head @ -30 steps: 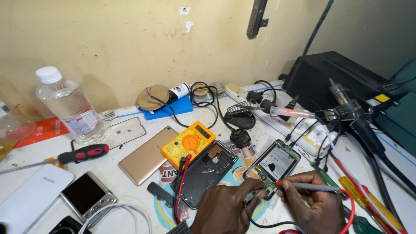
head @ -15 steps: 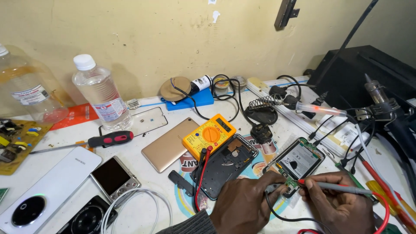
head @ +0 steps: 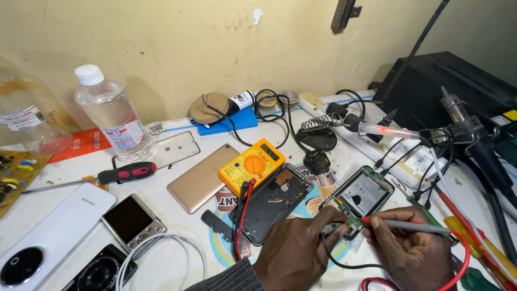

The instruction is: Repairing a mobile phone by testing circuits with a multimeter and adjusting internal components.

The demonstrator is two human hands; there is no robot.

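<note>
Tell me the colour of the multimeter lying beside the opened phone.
The multimeter is yellow with an orange dial, shown best in the head view.

Left hand [head: 295, 249]: palm down, fingers curled, fingertips pinched together and pointing right. A grey sleeve covers the left wrist. Right hand [head: 414, 252]: palm down, thumb and forefinger closed in a pen-style grip, fingertips pointing left. The two hands sit close together, fingertips nearly meeting.

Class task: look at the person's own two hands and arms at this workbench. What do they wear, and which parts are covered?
Both hands are bare: no gloves, rings or watch show. The left hand comes out of a grey ribbed knit sleeve. The right hand shows no sleeve before the picture's edge.
</note>
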